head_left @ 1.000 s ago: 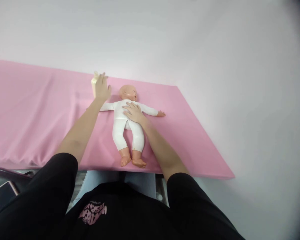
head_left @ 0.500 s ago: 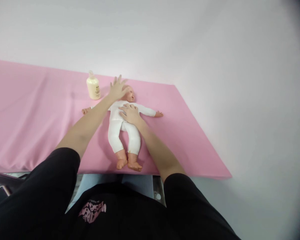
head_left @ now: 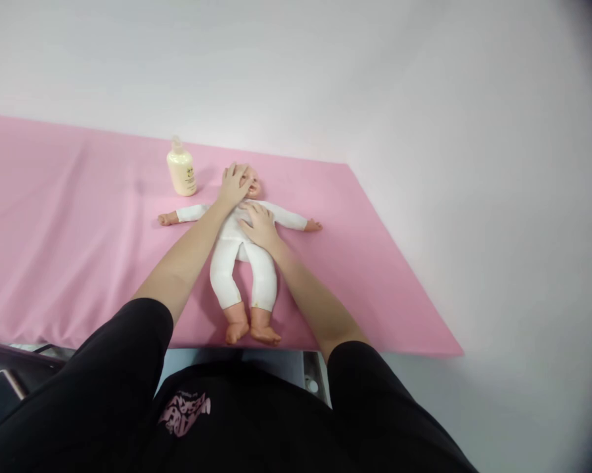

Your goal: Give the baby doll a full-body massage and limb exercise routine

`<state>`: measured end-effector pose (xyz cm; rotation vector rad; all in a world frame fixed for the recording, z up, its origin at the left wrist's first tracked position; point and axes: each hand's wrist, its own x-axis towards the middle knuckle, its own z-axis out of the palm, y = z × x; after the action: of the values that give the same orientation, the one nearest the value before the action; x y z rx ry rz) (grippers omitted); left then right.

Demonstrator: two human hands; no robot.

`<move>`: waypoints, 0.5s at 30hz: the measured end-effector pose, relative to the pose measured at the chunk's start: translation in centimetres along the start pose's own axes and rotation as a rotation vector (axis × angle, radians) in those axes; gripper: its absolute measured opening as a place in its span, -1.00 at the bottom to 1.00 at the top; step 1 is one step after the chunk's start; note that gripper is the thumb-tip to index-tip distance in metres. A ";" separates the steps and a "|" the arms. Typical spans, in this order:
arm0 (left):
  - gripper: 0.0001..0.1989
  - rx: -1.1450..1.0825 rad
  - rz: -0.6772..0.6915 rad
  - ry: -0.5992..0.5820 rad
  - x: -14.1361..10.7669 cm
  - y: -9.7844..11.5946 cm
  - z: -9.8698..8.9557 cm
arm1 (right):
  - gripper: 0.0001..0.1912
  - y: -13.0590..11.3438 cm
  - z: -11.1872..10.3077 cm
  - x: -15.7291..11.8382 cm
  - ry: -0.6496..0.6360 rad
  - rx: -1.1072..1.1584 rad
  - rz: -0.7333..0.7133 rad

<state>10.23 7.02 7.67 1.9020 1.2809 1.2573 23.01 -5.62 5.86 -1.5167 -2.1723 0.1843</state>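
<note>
On the far side of the pink desk (head_left: 384, 295), toward the left, stands a cream bottle (head_left: 181, 174), its label too small to read. Rightward, the left hand (head_left: 233, 186) seems to touch the head of a doll (head_left: 232, 231) lying beneath both hands, long axis near-to-far, feet near. The right hand (head_left: 260, 225) rests on its chest. Both hands' fingers are slightly apart.

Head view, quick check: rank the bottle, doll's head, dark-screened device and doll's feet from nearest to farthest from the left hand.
From the left hand:
1. Doll's head: right at the hand, partly covered by it.
2. Bottle: standing to the hand's left.
3. Doll's feet: toward the person's body.
4. Dark-screened device: picture's lower left.
</note>
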 end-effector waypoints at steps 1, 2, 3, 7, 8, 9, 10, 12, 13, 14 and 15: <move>-0.50 -0.054 0.005 0.010 -0.2 -0.3 -0.3 | -0.42 0.3 0.2 0.4 0.031 0.037 0.014; -0.52 -0.105 0.010 0.019 -0.3 -0.6 -0.5 | -0.36 0.6 0.5 0.9 0.058 0.069 0.029; -0.54 -0.150 0.011 0.024 -0.4 -0.9 -0.6 | -0.31 1.0 0.7 1.7 0.079 0.095 0.042; -0.60 -0.267 -0.008 0.012 -0.4 -1.3 -0.7 | -0.24 2.8 1.3 5.8 0.077 0.164 0.029; -0.60 -0.281 -0.008 0.003 -0.3 -1.5 -0.6 | -0.24 3.3 1.4 6.9 0.072 0.179 0.022; -0.60 -0.287 -0.001 -0.002 -0.3 -1.7 -0.6 | -0.24 3.7 1.4 7.9 0.071 0.197 0.016; -0.59 -0.285 0.012 -0.001 -0.3 -1.9 -0.5 | -0.24 4.0 1.5 8.8 0.071 0.219 0.009; -0.54 -0.257 0.050 0.011 -0.2 -2.8 -0.5 | -0.24 4.7 1.6 10.2 0.080 0.277 -0.007; -0.51 -0.240 0.065 0.020 -0.1 -3.3 -0.4 | -0.24 5.1 1.8 10.8 0.090 0.319 -0.015; -0.46 -0.228 0.070 0.033 0.0 -3.9 -0.3 | -0.22 5.4 2.0 11.2 0.106 0.373 -0.017; -0.41 -0.220 0.065 0.049 0.1 -4.5 -0.2 | -0.20 5.8 2.4 11.5 0.130 0.449 -0.009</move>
<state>8.18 8.97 4.11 1.7783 1.0631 1.4239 23.73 7.42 5.09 -1.2256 -1.8756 0.5170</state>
